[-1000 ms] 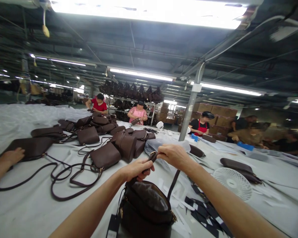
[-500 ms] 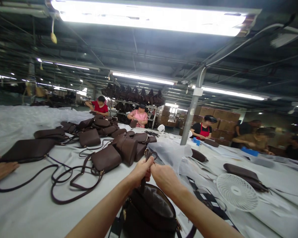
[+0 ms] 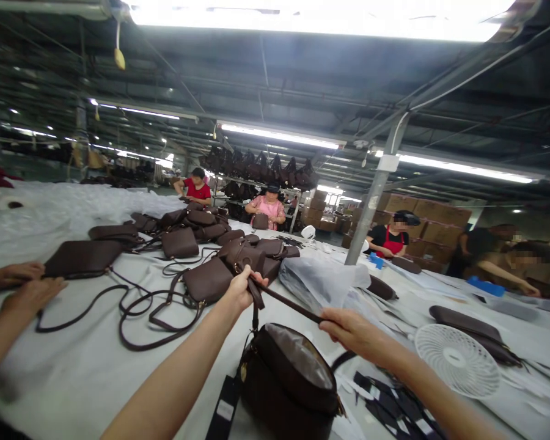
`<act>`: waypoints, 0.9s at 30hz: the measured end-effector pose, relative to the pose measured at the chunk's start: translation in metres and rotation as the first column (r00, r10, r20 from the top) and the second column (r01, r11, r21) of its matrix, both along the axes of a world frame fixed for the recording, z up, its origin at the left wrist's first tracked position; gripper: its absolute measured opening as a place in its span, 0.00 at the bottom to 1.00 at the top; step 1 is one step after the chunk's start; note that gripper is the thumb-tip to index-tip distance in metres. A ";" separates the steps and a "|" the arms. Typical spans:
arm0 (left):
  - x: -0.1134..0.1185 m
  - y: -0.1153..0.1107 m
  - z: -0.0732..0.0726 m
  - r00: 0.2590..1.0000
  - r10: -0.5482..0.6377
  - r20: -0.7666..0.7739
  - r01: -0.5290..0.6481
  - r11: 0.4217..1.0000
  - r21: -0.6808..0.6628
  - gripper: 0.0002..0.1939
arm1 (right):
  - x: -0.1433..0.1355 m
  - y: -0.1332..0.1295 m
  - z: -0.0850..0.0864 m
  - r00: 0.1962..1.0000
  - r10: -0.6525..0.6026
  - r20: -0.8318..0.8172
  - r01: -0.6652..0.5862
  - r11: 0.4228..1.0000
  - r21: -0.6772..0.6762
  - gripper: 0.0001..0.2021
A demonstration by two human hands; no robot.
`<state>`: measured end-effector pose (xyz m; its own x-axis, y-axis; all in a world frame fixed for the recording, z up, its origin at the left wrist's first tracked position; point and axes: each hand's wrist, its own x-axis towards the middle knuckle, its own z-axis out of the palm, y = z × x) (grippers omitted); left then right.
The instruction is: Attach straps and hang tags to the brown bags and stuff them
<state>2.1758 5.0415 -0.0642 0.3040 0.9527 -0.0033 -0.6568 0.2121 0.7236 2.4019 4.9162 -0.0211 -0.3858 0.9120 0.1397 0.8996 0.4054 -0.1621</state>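
A dark brown handbag (image 3: 286, 391) stands on the table right below my hands, its top open over a greyish lining. Its brown strap (image 3: 286, 300) runs taut between my two hands above the bag. My left hand (image 3: 244, 290) pinches the strap at its left end, where a folded part hangs down. Farther right, my right hand (image 3: 348, 330) is closed around the other end. A black tag (image 3: 224, 406) with a white label lies against the bag's left side.
Several brown bags (image 3: 208, 278) with straps are heaped on the left. A co-worker's hands (image 3: 32, 287) touch a flat bag at far left. On the right are a white fan (image 3: 457, 360), black tags (image 3: 396, 400) and clear plastic (image 3: 321, 281). A metal post (image 3: 371, 208) rises beyond.
My hands were close together above the bag; my right hand has moved away to the right, stretching the strap between them. The view has shifted, and more of the co-worker's hands shows at left.
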 end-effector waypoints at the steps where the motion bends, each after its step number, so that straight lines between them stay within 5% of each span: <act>1: -0.003 -0.001 0.001 0.999 -0.039 -0.006 0.039 0.999 0.000 0.19 | 0.005 -0.001 0.002 0.998 -0.021 0.061 0.017 0.998 0.055 0.12; 5: 0.007 -0.017 0.005 0.954 -0.276 -0.116 0.283 0.958 0.047 0.16 | -0.007 0.001 0.017 0.962 -0.120 0.244 0.053 0.962 0.268 0.14; 10: 0.026 -0.035 0.005 0.800 -0.425 -0.423 0.552 0.799 0.240 0.23 | -0.044 0.014 0.032 0.934 -0.208 0.292 0.093 0.928 0.362 0.15; 14: 0.022 -0.037 0.006 0.753 -0.374 -0.541 0.561 0.794 0.233 0.27 | -0.045 0.020 0.033 0.949 -0.195 0.247 0.100 0.932 0.349 0.14; 20: -0.002 -0.032 0.017 0.638 -0.301 -0.709 0.626 0.739 0.250 0.19 | -0.014 0.007 0.042 0.998 0.027 -0.055 -0.025 0.999 0.036 0.09; 27: 0.001 -0.033 0.016 0.691 -0.276 -0.668 0.582 0.761 0.288 0.19 | -0.007 -0.001 0.039 0.999 0.024 -0.034 -0.016 0.973 0.231 0.09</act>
<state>2.1764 5.0084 -0.0478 0.7631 0.6425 0.0692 -0.0210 -0.0825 0.9964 2.3951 4.9157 0.0179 -0.3943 0.8458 0.3594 0.8861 0.4536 -0.0951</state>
